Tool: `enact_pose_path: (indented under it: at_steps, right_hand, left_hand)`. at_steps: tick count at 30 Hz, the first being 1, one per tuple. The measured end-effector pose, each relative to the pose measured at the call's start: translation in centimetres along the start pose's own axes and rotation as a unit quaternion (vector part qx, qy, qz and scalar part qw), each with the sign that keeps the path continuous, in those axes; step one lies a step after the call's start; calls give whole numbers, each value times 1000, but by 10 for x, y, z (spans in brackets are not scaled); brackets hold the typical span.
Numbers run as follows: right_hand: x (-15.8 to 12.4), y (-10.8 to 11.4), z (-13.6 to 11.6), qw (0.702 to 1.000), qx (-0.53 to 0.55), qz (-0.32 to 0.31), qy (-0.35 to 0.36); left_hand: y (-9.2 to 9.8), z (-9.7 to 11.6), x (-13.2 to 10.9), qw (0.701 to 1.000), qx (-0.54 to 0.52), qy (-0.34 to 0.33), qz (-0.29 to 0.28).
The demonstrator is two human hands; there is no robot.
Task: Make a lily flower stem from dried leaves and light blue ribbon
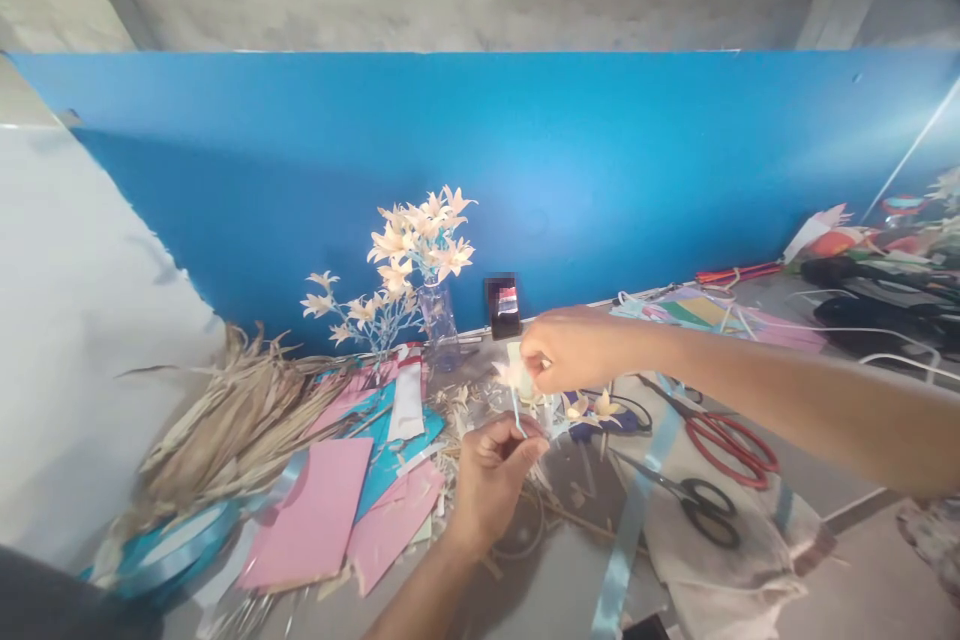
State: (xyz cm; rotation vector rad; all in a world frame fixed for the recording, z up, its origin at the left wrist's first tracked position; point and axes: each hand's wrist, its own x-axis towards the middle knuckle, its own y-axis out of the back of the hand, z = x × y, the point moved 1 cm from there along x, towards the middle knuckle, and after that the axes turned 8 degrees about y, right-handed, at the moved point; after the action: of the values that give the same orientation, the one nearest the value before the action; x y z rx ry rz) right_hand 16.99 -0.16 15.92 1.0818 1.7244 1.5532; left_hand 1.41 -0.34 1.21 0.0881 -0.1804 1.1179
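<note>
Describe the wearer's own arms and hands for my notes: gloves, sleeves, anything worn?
The left hand and right hand are ungloved, with no watch or bracelet showing. No sleeve covers either forearm where it shows. Mottled cloth near the right elbow may be clothing; I cannot tell.

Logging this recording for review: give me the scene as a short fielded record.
Left hand: pinches a pale stem
Right hand: curled beside the pale flower above it; grip unclear
Behind: flower bunch in a clear vase, near the blue wall
Left side: dried husks, pink sheet, blue ribbon roll
Right side: red-handled scissors, black-handled scissors
</note>
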Motion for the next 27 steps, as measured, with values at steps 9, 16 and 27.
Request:
enact_pose_path:
  at_steps: [9,16,27]
  right_hand:
    - [18,-16,22,916,292,-267,-63]
    - [23,-58,39,855,478,-191,-61]
    - [-9,-125,51,692,707,75,-124]
  left_hand:
    - [-7,-2,-5,956,213,-177,-93]
    - [-2,6,-11,990,73,-78,-94]
    - [7,3,-7,996,-67,-20,50]
